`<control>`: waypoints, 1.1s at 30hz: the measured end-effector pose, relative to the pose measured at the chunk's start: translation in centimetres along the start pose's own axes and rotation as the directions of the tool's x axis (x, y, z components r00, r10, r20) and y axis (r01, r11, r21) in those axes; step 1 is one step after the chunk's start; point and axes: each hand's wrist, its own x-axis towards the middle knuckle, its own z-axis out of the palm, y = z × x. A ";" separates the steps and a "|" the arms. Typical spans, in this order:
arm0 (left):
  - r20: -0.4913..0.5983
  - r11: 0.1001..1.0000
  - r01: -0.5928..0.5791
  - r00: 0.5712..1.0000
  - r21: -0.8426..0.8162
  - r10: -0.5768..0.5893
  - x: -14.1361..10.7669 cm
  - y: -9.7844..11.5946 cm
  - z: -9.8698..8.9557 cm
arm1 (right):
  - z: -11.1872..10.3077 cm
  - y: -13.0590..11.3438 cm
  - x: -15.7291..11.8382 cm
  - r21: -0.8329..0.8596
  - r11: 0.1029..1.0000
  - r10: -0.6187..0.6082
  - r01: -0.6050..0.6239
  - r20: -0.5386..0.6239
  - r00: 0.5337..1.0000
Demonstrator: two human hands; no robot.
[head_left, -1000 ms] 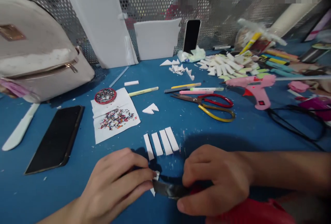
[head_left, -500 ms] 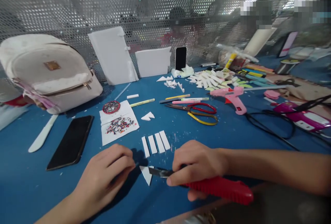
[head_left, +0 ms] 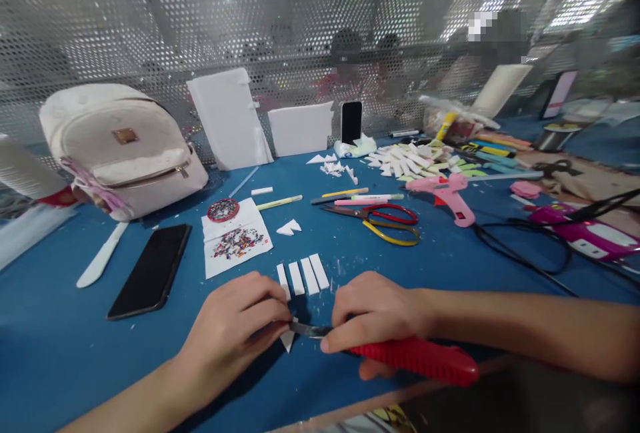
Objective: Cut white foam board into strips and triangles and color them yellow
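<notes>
My right hand (head_left: 375, 319) is closed round a red-handled cutter (head_left: 425, 358), its blade pointing left. The blade tip lies at a small white triangular piece (head_left: 287, 339) near the table's front edge. My left hand (head_left: 243, 326) has its fingers bent together at the left of that piece, fingertips by the blade tip; whether they pinch anything is hidden. Just beyond the hands, several white strips (head_left: 310, 275) lie side by side. A notched white piece (head_left: 289, 227) rests farther back.
Scissors (head_left: 390, 223), pens and a pink glue gun (head_left: 450, 196) lie right of centre, with cables at far right. On the left are a phone (head_left: 150, 273), a white knife (head_left: 103, 256), a backpack (head_left: 125, 153) and a paper with glitter (head_left: 215, 263).
My left hand has moved right, up to the white triangular piece and the blade tip, and now partly covers the piece. The camera view has shifted slightly.
</notes>
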 end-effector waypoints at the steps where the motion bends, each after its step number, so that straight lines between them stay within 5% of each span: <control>1: -0.002 1.000 -0.012 1.000 0.010 0.012 0.0 0.0 0.0 | 0.0 0.0 0.0 0.001 1.000 0.001 -0.001 -0.002 1.000; 10: 0.049 0.970 -0.122 0.992 0.209 0.114 0.9 -1.5 -1.1 | 0.2 0.1 0.0 0.020 1.000 0.000 0.001 -0.059 0.998; 15: 0.046 0.963 0.031 0.998 0.266 -0.045 4.0 -4.4 -1.5 | 0.2 0.1 0.3 0.021 1.000 -0.016 0.017 -0.062 0.998; 20: 0.061 0.923 0.123 0.986 0.365 -0.155 10.2 -7.6 1.1 | 0.1 0.0 0.4 0.018 1.000 -0.006 0.007 -0.071 0.997; 29: 0.083 0.869 0.129 0.978 0.477 -0.190 26.2 -15.0 5.9 | 0.1 0.2 0.2 0.012 0.999 -0.034 0.035 -0.090 0.995; 33: 0.065 0.859 0.156 0.975 0.488 -0.213 30.3 -17.5 6.9 | -0.1 0.3 0.3 0.006 0.999 -0.051 0.051 -0.086 0.995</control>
